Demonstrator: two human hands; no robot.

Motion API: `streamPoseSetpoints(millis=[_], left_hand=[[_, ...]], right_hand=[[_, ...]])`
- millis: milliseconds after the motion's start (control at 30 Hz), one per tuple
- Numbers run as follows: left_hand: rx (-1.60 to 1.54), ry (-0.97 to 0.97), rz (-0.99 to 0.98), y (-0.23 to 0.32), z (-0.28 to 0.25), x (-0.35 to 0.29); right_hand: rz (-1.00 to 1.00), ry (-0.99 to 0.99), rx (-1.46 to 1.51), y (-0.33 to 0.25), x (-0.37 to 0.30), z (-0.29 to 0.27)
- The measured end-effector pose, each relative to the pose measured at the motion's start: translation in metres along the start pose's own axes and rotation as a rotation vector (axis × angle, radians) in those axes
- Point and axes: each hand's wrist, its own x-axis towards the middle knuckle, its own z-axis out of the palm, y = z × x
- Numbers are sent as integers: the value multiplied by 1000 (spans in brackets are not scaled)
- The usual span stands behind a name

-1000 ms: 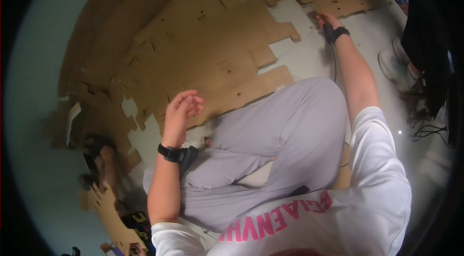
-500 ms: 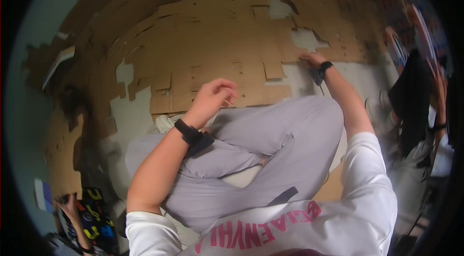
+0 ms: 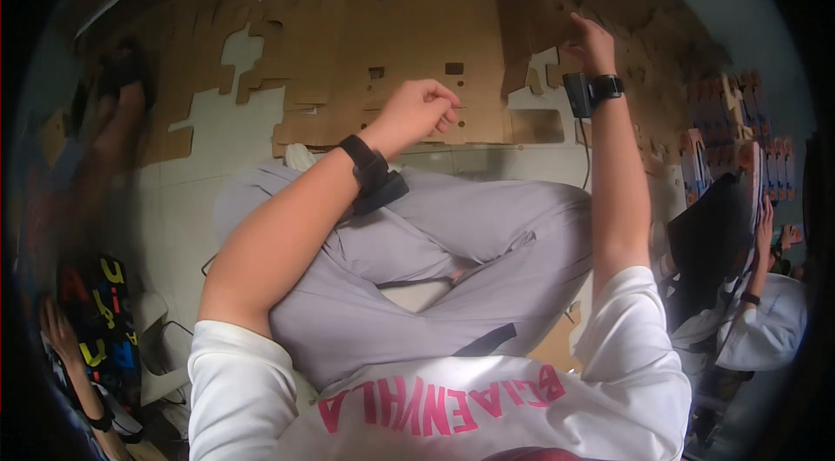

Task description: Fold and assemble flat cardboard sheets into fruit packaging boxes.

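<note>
My left hand (image 3: 419, 116) is over the near part of a flat brown cardboard sheet (image 3: 417, 39) with several cut-out slots. Its fingers are curled in, and I see nothing between them. Farther off to the right, my right hand (image 3: 595, 48) has thumb and fingers apart, beside a darker cardboard flap (image 3: 518, 17) at the sheet's right side. Whether it touches the cardboard, I cannot tell. Each wrist wears a black strap with a small box, the left one (image 3: 370, 167) and the right one (image 3: 593, 94).
My crossed legs (image 3: 417, 235) in grey trousers lie before the cardboard. More torn cardboard (image 3: 235, 96) spreads over the pale floor (image 3: 196, 191). A person's arm (image 3: 74, 357) shows at lower left, beside a dark lettered cloth (image 3: 109, 313). Another person (image 3: 761, 313) sits at right.
Both hands have moved farther away, the left slightly rightward too. My right hand has left the cardboard's near right edge. The view has shifted, and a large slotted sheet now shows in the middle.
</note>
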Motion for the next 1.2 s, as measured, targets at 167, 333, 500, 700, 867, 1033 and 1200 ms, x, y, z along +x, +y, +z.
streamPoseSetpoints(millis=[167, 333, 500, 700, 867, 1033, 1200], left_hand=[[-11, 53, -2, 7, -7, 2], [-16, 23, -11, 3, -3, -3], [174, 49, 64, 10, -24, 10], [1082, 433, 156, 14, -89, 20], [1157, 280, -38, 3, -89, 20], [1214, 75, -89, -2, -85, 17], [1217, 77, -171, -2, -95, 20]], right_hand=[[756, -136, 567, 80, -39, 33], [884, -265, 432, 137, -79, 58], [728, -582, -218, 139, -90, 76], [610, -945, -905, 99, -117, 96], [492, -1116, -974, 65, -121, 93], [128, -777, -1075, 81, -129, 92], [362, -627, -700, 96, -93, 90]])
